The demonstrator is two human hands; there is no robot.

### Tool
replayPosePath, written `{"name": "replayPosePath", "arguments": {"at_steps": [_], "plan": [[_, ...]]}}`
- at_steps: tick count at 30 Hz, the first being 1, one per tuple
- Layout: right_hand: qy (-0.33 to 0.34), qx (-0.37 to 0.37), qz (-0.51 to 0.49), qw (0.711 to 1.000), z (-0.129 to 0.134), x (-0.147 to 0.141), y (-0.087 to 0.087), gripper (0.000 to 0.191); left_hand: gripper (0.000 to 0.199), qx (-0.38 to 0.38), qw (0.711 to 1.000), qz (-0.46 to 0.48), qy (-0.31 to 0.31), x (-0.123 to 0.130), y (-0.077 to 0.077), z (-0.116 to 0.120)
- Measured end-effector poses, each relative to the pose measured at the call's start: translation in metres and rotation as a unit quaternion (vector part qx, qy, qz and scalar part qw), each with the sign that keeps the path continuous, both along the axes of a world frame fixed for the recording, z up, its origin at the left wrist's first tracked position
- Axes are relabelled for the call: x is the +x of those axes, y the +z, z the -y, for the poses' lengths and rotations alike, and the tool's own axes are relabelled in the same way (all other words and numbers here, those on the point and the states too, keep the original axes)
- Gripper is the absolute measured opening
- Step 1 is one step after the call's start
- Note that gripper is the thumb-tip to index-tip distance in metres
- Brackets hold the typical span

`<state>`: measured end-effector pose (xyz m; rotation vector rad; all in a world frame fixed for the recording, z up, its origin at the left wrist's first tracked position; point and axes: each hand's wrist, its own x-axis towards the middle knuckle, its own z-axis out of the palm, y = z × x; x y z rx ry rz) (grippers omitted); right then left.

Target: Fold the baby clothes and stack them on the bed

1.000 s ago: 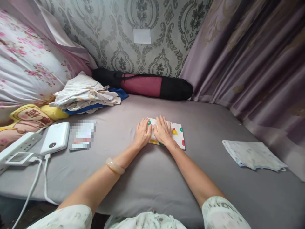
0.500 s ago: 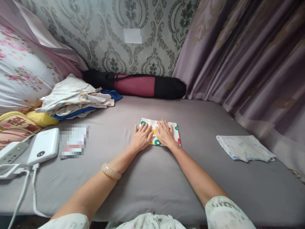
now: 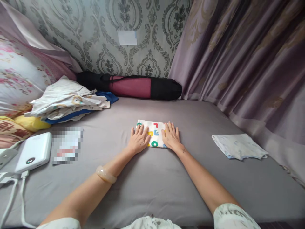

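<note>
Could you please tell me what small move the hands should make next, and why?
I would probably lift the left hand and the right hand straight up off the patterned cloth. Both lie palm down on it, one towards each end, and the part showing between them looks flat, so more pressing seems unnecessary.

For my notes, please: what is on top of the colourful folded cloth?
The left hand lies on the left end of the cloth, the right hand on its right end. Between them, coloured print shows; the surface under the hands is covered.
</note>
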<state>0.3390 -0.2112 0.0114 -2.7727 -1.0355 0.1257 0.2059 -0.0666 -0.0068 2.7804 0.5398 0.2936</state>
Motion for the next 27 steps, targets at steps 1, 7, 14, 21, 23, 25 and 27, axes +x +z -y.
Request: {"name": "replayPosePath", "arguments": {"at_steps": [1, 7, 14, 21, 23, 25, 27], "plan": [[0.000, -0.003, 0.000, 1.000, 0.002, 0.001, 0.001, 0.062, 0.056, 0.003, 1.000, -0.004, -0.004, 0.000, 0.001, -0.001], [0.029, 0.010, 0.025, 0.999, -0.003, 0.023, 0.013, 0.048, 0.047, 0.025, 0.999, -0.002, -0.026, 0.029, 0.025, -0.030], [0.082, -0.041, 0.022, 0.996, -0.020, 0.052, 0.024, 0.041, 0.021, -0.052, 0.994, -0.089, -0.029, 0.079, 0.042, -0.077], [0.068, -0.050, -0.042, 0.996, -0.029, 0.071, 0.034, 0.038, 0.017, -0.111, 0.989, -0.098, -0.006, 0.087, 0.044, -0.086], [0.062, -0.051, -0.055, 0.995, -0.031, 0.077, 0.038, 0.037, 0.015, -0.123, 0.988, -0.092, -0.004, 0.086, 0.046, -0.087], [0.059, -0.051, -0.056, 0.995, -0.030, 0.080, 0.043, 0.033, 0.015, -0.143, 0.987, -0.076, -0.005, 0.082, 0.048, -0.089], [0.066, -0.037, -0.073, 0.994, -0.025, 0.082, 0.051, 0.028, 0.016, -0.195, 0.980, -0.044, -0.019, 0.077, 0.054, -0.092]]}}
